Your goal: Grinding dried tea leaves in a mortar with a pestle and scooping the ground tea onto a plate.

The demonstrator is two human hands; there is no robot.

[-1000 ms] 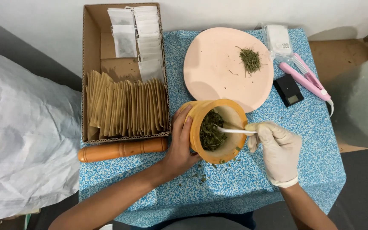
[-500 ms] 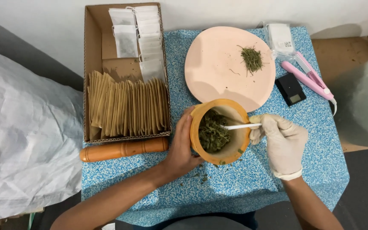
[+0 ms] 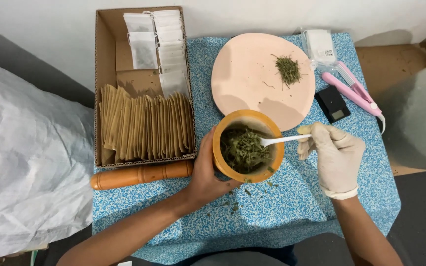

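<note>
My bare left hand (image 3: 207,170) grips the side of an orange wooden bowl (image 3: 248,173) filled with dried green herbs (image 3: 242,149). The bowl tilts slightly toward me on the blue speckled table (image 3: 292,207). My gloved right hand (image 3: 335,157) holds a white plastic spoon (image 3: 284,140) whose tip rests in the herbs. Behind the bowl lies a pink plate (image 3: 245,79) with a small pile of herbs (image 3: 288,69) near its far right.
A cardboard box (image 3: 105,74) at left holds brown paper sachets (image 3: 144,127) and white tea bags (image 3: 166,47). A wooden pestle (image 3: 141,175) lies in front of it. A small black scale (image 3: 333,104), a pink sealer tool (image 3: 353,93) and a plastic packet (image 3: 320,46) lie at right.
The spoon has dipped further into the herbs in the bowl. Both hands have stayed around the bowl.
</note>
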